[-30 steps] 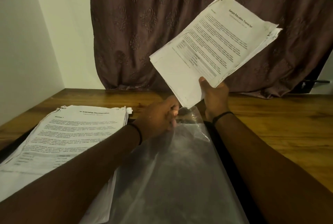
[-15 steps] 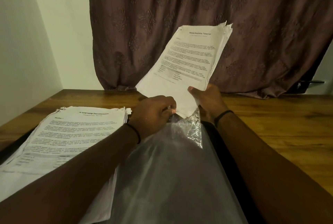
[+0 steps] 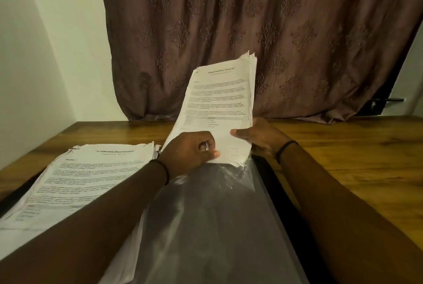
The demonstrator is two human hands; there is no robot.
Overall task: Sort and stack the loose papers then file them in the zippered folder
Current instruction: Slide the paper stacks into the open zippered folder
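Observation:
A stack of printed papers [image 3: 219,103] stands nearly upright over the middle of the table, its bottom edge at the mouth of a clear plastic sleeve [image 3: 210,222] of the open folder. My right hand [image 3: 258,139] grips the stack's lower right side, thumb on the front page. My left hand [image 3: 192,151] pinches the sleeve's top edge and touches the stack's lower left corner. A second pile of papers [image 3: 84,180] lies flat at the left on the folder's dark cover [image 3: 283,203].
The wooden table [image 3: 354,158] stretches to the right. A brown patterned curtain [image 3: 263,32] hangs behind it, and a white wall [image 3: 34,55] closes the left side. A dark bracket [image 3: 384,103] sticks out at the right by the curtain.
The held stack has swung from tilted up-right to nearly upright and come down, so its bottom edge now meets the sleeve's mouth. Both hands moved closer together.

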